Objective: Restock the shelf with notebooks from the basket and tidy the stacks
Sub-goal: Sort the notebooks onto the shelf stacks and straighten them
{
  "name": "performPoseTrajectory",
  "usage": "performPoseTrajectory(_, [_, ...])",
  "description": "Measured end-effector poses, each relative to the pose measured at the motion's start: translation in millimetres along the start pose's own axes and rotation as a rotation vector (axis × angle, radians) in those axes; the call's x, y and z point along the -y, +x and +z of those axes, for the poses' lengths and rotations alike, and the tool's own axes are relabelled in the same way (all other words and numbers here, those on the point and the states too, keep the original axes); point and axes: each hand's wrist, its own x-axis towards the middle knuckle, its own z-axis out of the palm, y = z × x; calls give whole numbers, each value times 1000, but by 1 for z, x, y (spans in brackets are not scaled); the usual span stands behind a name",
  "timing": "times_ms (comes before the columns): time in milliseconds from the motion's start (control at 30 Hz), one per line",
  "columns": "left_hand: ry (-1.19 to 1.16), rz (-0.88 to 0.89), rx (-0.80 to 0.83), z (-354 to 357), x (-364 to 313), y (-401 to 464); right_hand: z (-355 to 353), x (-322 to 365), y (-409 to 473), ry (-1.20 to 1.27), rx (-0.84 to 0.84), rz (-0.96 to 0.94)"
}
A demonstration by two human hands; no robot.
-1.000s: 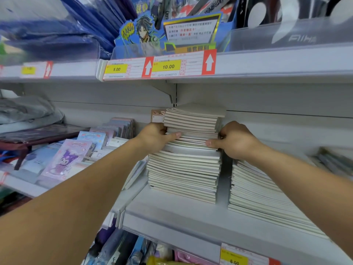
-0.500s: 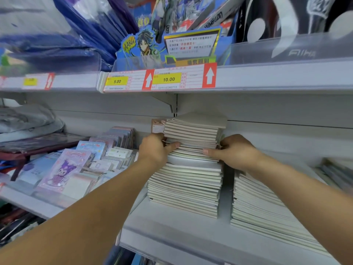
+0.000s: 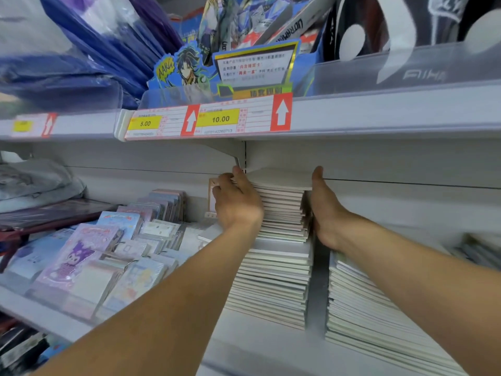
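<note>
A tall stack of cream-white notebooks (image 3: pixel 282 240) stands on the grey shelf (image 3: pixel 260 346). Its upper half sits a little askew on the lower half. My left hand (image 3: pixel 238 202) presses flat against the left side of the upper half, fingers reaching toward the back. On the other side my right hand (image 3: pixel 324 210) lies straight against the stack, thumb up by the top notebook. A lower stack of the same notebooks (image 3: pixel 360 308) lies to the right, partly under my right forearm. No basket is in view.
Cartoon notepads and ring-bound pads (image 3: pixel 81 264) fill the shelf to the left. The shelf above (image 3: pixel 379 112) carries price labels (image 3: pixel 208 120), a blue card display box (image 3: pixel 230 71) and dark bags. More stock lies blurred at the far right (image 3: pixel 479 248).
Both hands have slid from the middle of the tall stack up and back along its upper half. The top notebooks now sit more squarely. The view has tilted upward.
</note>
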Motion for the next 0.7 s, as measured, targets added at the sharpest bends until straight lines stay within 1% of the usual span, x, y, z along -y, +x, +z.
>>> performPoseTrajectory(167, [38, -11, -9, 8, 7, 9, 11, 5, 10, -34, -29, -29])
performPoseTrajectory(300, [63, 16, -28, 12, 10, 10, 8, 0, 21, 197, 37, 65])
performPoseTrajectory(400, [31, -7, -4, 15, 10, 11, 5, -1, 24, 348, 18, 84])
performPoseTrajectory(467, [12, -21, 8, 17, 9, 12, 6, 0, 27, 399, 7, 74])
performPoseTrajectory(567, [-13, -50, 15, 18, 9, 12, 6, 1, 25, 338, -40, 67])
performPoseTrajectory(700, [-80, -95, -19, 16, 11, 15, 2, 4, 20, 212, -53, 21])
